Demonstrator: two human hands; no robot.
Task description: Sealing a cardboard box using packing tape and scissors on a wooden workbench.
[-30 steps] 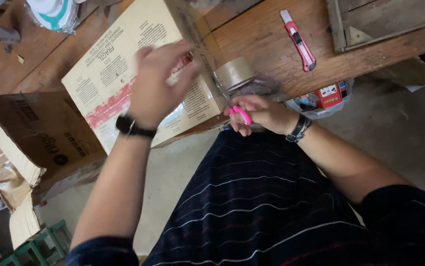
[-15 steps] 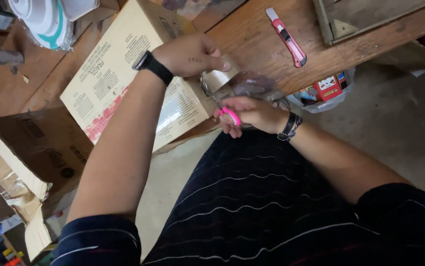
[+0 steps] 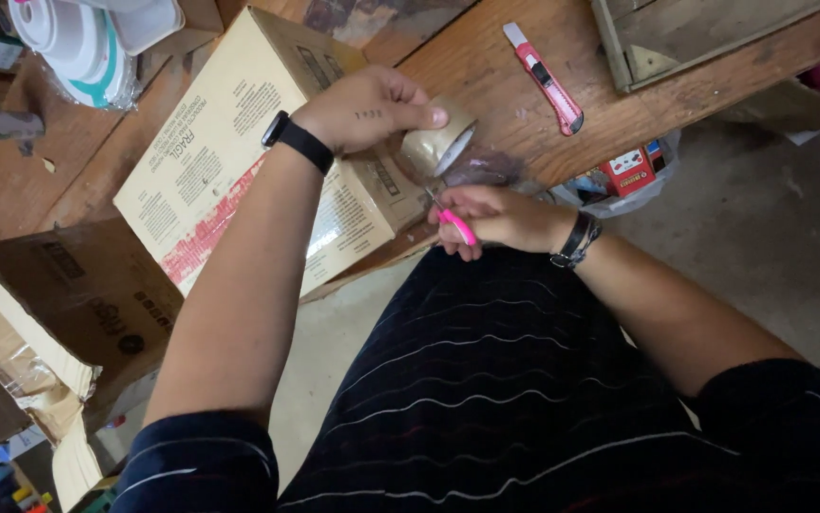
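Note:
My left hand (image 3: pixel 367 109) grips a roll of brown packing tape (image 3: pixel 438 144) above the corner of a tan cardboard box (image 3: pixel 229 152) lying on the wooden table (image 3: pixel 486 57). Just below the roll, my right hand (image 3: pixel 495 217) holds pink-handled scissors (image 3: pixel 455 226), their blades pointing up toward the tape. Both wrists wear dark bands. The hands are close together at the table's near edge.
A pink utility knife (image 3: pixel 545 78) lies on the table to the right. A wooden frame (image 3: pixel 704 38) sits at the far right. White and teal plastic ware (image 3: pixel 77 38) is at the top left. Opened brown cartons (image 3: pixel 39 313) stand on the floor to the left.
My left hand has moved from the box's top to the tape roll and lifted it at the box corner. My right hand with the scissors has stayed nearly in place.

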